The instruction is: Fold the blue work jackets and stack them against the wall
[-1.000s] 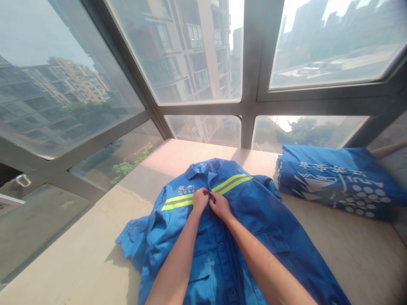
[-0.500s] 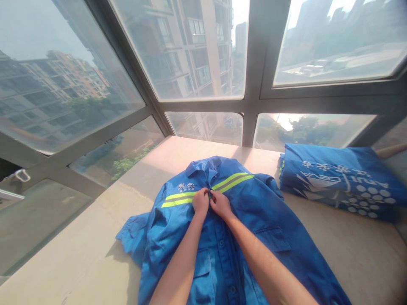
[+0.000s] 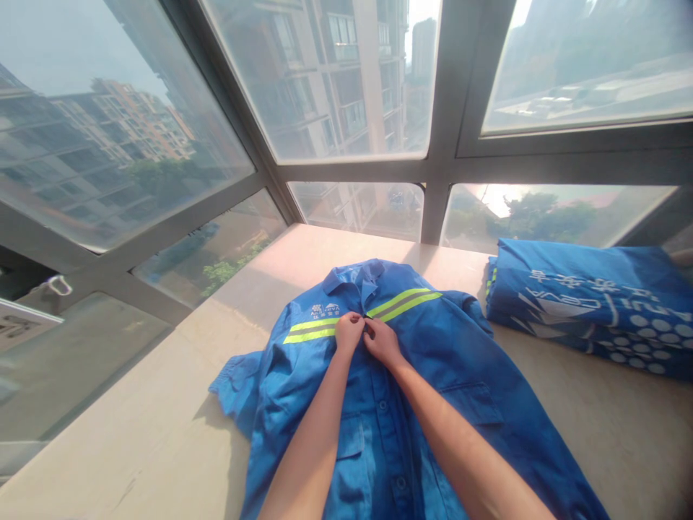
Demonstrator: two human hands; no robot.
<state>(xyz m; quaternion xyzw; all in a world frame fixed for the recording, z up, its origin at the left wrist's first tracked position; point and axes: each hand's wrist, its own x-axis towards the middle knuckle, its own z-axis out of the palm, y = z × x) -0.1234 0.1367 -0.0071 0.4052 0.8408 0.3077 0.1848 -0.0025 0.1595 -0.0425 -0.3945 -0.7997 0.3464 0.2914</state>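
A blue work jacket (image 3: 303, 383) with yellow-green and grey reflective stripes lies front up, its collar toward the window. My left hand (image 3: 349, 332) pinches the left edge of the front opening at stripe height, fingers closed. Close beside it, my right hand (image 3: 381, 341) is closed on the facing edge of the same opening. The fingertips nearly meet, and whatever button lies between them is hidden. Lower on the front strip, round buttons (image 3: 382, 405) show. One sleeve (image 3: 237, 383) sticks out at the left, with a gathered cuff.
A folded blue garment stack (image 3: 585, 289) with white printing lies at the right. The pale stone ledge (image 3: 162, 404) runs beneath everything. Grey window frames (image 3: 436, 166) and glass panes rise behind it, and a metal latch (image 3: 59, 285) is at far left.
The view has shifted slightly, so everything sits a little farther right and higher. Both hands stay at the same spot on the jacket's opening, with only small finger movement.
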